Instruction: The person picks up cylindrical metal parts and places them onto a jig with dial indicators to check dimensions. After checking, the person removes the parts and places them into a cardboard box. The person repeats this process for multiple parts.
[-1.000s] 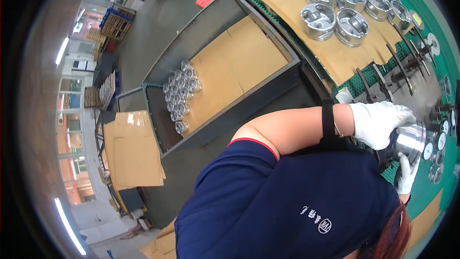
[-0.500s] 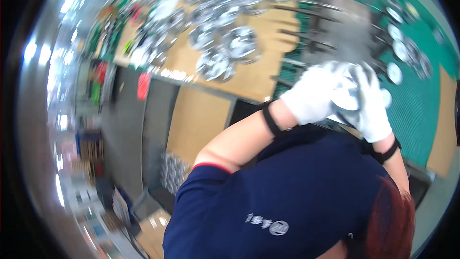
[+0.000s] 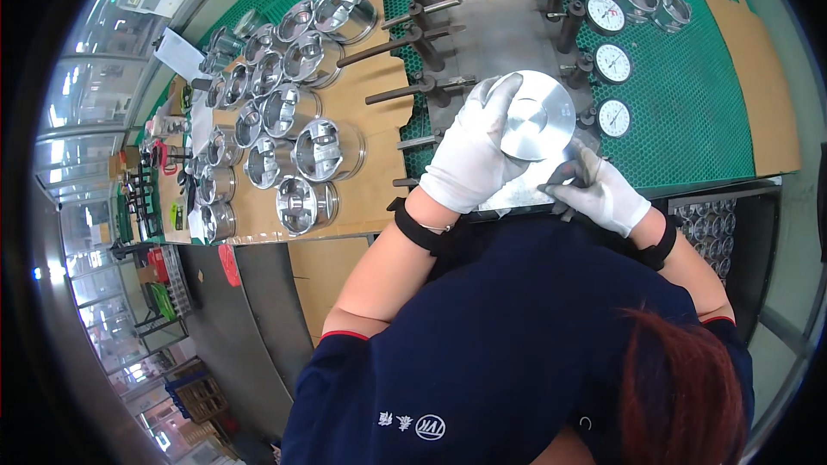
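My left hand [image 3: 469, 155], in a white glove, grips a round, shiny metal piston [image 3: 536, 116] from its left side, flat crown facing up. My right hand [image 3: 603, 194], also gloved, has its fingertips pressed to the piston's lower right edge. The piston sits over a steel measuring plate [image 3: 500, 9] on the bench. Several dial gauges [image 3: 612, 65] stand just right of it. Dark steel pegs [image 3: 405, 43] stick out on the plate's left side.
Several more pistons [image 3: 327, 151] stand in rows on a cardboard sheet [image 3: 370, 198] to the left. A green mesh mat [image 3: 706, 103] covers the bench, with another cardboard piece [image 3: 754, 77] at the right. A crate of small metal parts [image 3: 706, 224] sits lower right.
The view has swung from the floor crates on the left to the bench. Both hands have brought the piston over the steel plate beside the gauges.
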`<action>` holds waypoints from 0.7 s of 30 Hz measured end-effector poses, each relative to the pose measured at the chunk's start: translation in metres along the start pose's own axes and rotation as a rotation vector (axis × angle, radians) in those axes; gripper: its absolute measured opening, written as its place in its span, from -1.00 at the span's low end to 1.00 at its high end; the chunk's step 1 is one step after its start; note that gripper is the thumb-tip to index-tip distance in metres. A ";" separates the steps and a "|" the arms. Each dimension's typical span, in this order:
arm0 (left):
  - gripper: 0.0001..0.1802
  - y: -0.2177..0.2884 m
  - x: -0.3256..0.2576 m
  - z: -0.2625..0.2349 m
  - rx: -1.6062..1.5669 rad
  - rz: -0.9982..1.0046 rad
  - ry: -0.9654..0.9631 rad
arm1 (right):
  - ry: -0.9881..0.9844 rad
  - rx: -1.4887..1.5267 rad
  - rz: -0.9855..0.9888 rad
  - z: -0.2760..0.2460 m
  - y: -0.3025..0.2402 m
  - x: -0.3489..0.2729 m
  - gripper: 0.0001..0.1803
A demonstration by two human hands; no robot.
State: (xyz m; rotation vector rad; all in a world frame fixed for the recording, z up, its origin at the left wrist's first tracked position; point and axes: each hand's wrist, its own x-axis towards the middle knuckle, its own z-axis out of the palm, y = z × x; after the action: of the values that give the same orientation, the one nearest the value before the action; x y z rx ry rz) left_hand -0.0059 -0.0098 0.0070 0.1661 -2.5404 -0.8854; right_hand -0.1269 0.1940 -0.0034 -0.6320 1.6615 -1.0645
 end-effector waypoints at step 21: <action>0.15 -0.003 0.000 0.006 0.022 0.013 0.037 | -0.019 -0.029 -0.022 -0.005 0.010 0.004 0.06</action>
State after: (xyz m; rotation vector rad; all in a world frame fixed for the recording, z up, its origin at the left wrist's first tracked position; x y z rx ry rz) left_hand -0.0086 -0.0084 0.0008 0.1715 -2.5154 -0.8421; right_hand -0.1323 0.1969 -0.0139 -0.6787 1.6595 -1.0492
